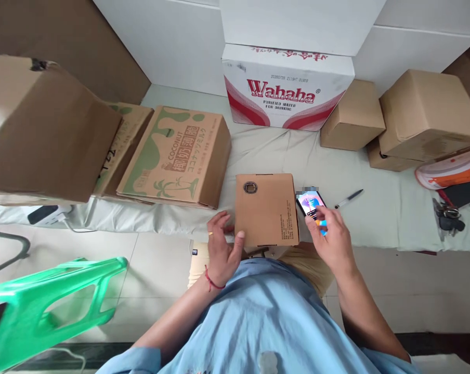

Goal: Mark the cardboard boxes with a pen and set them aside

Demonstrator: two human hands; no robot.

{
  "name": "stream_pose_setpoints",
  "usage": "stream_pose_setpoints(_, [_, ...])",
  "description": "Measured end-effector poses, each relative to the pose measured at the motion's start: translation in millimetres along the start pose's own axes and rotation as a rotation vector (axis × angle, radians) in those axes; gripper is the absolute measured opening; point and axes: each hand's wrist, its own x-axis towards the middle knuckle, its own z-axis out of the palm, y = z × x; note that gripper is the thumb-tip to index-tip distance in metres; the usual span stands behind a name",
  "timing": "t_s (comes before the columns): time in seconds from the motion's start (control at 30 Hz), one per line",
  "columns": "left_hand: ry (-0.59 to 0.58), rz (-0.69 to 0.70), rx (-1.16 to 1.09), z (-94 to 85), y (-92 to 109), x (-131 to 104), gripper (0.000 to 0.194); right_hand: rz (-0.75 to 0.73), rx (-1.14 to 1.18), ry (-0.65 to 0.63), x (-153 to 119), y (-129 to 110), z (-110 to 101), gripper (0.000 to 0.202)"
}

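Observation:
A flat brown cardboard box (266,210) lies at the front edge of the cloth-covered table, with a round mark near its upper left corner and small print at its lower right. At its left side is my left hand (223,246), fingers apart, the thumb at the box's lower left corner. Just right of the box lies a phone (309,201) with its screen lit. Over the phone's lower part is my right hand (330,231), its fingers bent and apart, nothing visible held in them; whether a fingertip touches the screen I cannot tell.
Coconut carton (172,156) and other cartons stand left; a Wahaha carton (285,93) is at the back. Brown boxes (352,117) stand right. A pen (349,198) and keys (450,213) lie on the table (383,218). A green stool (20,311) is at lower left.

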Motion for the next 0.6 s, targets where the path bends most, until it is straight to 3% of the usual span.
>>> stream_pose_setpoints(0.07, [-0.106,-0.171,-0.048,-7.0,0.3,-1.3,0.039,0.037,0.081,-0.243,-6.6,-10.5,-2.1,0.069])
stream_pose_setpoints(0.13, [-0.219,-0.257,-0.080,-12.3,4.9,1.9,0.038,0.017,0.108,-0.412,-12.7,-18.8,0.2,0.065])
stream_pose_setpoints(0.2, [-0.271,-0.281,-0.096,-16.0,11.7,7.3,0.041,-0.018,0.112,-0.430,-17.9,-23.5,6.6,0.063])
stream_pose_setpoints(0.3, [-0.246,-0.312,-0.150,-18.9,20.9,14.4,0.048,0.004,0.157,-0.376,-25.6,-24.4,18.3,0.064])
stream_pose_setpoints(0.47, [-0.243,-0.410,-0.364,-22.6,35.3,19.2,0.065,0.107,0.507,-0.525,-40.8,-24.3,29.7,0.049])
stream_pose_setpoints(0.6, [-0.133,-0.160,-0.235,-44.4,53.8,21.9,0.060,0.090,0.590,-0.597,-48.6,-26.0,30.3,0.046])
